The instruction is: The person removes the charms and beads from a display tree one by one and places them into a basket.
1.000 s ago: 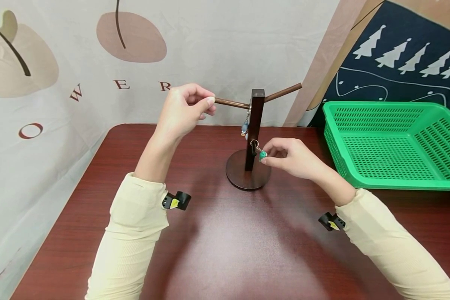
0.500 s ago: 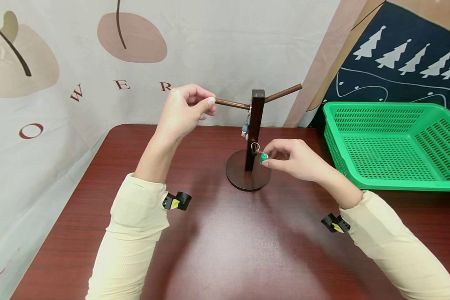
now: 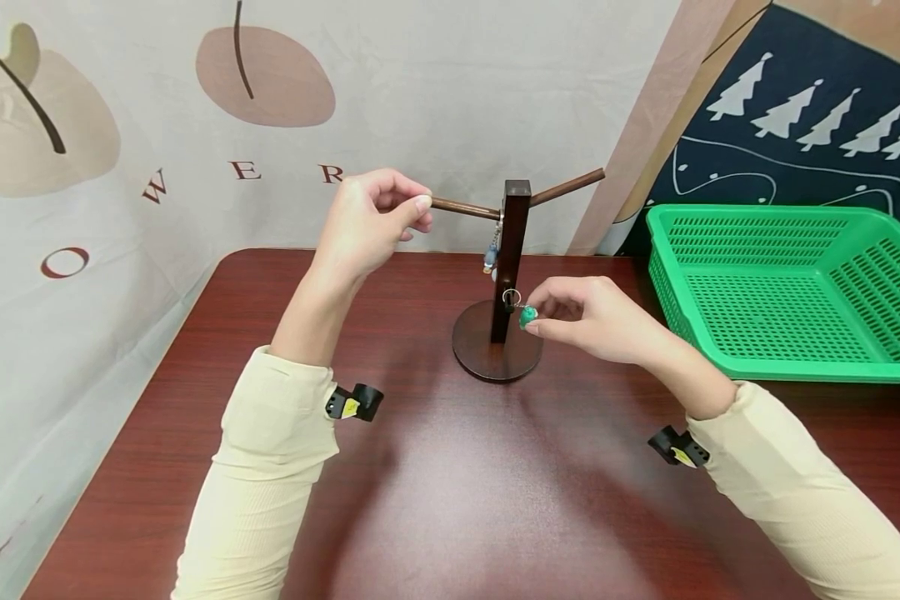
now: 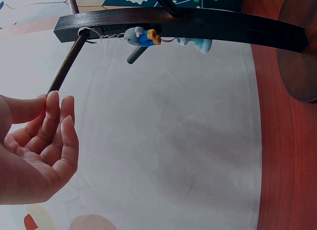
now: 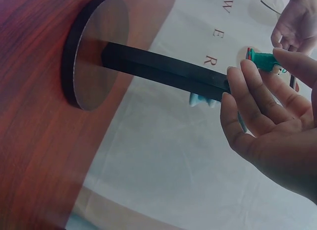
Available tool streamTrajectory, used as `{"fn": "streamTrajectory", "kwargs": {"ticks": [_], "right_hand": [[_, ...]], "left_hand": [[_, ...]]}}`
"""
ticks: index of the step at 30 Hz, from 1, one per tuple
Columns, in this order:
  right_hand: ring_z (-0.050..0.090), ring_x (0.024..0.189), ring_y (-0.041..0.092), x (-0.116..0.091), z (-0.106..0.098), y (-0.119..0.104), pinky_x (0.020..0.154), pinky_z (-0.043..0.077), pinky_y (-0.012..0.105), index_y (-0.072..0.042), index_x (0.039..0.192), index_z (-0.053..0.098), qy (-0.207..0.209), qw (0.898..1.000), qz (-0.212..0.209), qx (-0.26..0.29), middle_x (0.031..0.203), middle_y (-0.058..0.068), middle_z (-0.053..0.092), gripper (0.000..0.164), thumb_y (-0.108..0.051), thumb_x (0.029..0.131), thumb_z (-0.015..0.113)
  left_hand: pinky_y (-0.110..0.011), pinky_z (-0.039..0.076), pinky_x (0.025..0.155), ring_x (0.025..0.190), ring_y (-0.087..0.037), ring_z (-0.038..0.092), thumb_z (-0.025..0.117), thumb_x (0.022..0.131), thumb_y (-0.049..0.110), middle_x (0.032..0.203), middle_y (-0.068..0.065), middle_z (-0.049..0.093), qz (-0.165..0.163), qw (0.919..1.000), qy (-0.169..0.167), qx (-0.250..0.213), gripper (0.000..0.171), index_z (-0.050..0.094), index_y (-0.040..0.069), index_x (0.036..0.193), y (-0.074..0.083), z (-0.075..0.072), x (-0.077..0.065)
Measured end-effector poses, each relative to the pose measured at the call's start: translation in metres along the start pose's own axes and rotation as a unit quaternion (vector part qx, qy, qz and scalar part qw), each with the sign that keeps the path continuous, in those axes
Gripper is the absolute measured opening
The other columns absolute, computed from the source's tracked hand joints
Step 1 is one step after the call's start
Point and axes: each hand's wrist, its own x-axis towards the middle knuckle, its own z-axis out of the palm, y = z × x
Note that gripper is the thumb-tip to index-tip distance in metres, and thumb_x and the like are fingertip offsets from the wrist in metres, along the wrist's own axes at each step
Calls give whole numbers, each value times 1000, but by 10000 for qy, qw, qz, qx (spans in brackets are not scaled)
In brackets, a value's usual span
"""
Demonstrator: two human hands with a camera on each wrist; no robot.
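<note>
A dark wooden stand (image 3: 514, 250) with a round base rises from the table. My left hand (image 3: 372, 221) pinches the outer end of its left peg (image 3: 465, 207) between thumb and fingers. Close to the post on that peg hangs a keychain with a small grey figure (image 4: 142, 36) in blue clothes. A light blue figure (image 4: 202, 43) shows partly behind the post. My right hand (image 3: 596, 321) pinches a green figure keychain (image 3: 528, 317); its metal ring (image 3: 512, 297) is at the short front peg. Whether the ring still circles that peg is hard to tell.
A green plastic basket (image 3: 795, 372) stands at the right side of the table (image 3: 420, 517). Another peg (image 3: 570, 186) slants up to the back right of the post. A printed cloth (image 3: 435, 83) hangs behind the table.
My right hand has drawn slightly right and down with the green keychain, its ring shifting the same way. The left hand stays on the peg.
</note>
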Motion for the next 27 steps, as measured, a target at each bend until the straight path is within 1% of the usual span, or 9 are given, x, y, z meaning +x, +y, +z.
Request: {"fn": "streamTrajectory", "kwargs": {"ticks": [15, 27], "right_hand": [[54, 72, 9, -3, -7, -15, 58, 42, 27, -17, 91, 65, -111, 9995, -259, -130, 76, -6, 60, 8, -14, 84, 67], [54, 73, 8, -7, -16, -20, 59, 45, 26, -16, 91, 64, -137, 9976, -618, -275, 77, -8, 60, 8, -13, 84, 67]], "left_hand": [[-25, 49, 65, 71, -16, 62, 59, 87, 3, 72, -5, 64, 7, 10000, -29, 1, 9, 64, -3, 92, 1, 0, -1], [-25, 49, 66, 71, -15, 62, 57, 88, 3, 71, -3, 63, -54, 10000, -26, 6, 9, 63, -2, 93, 1, 0, -1]]}}
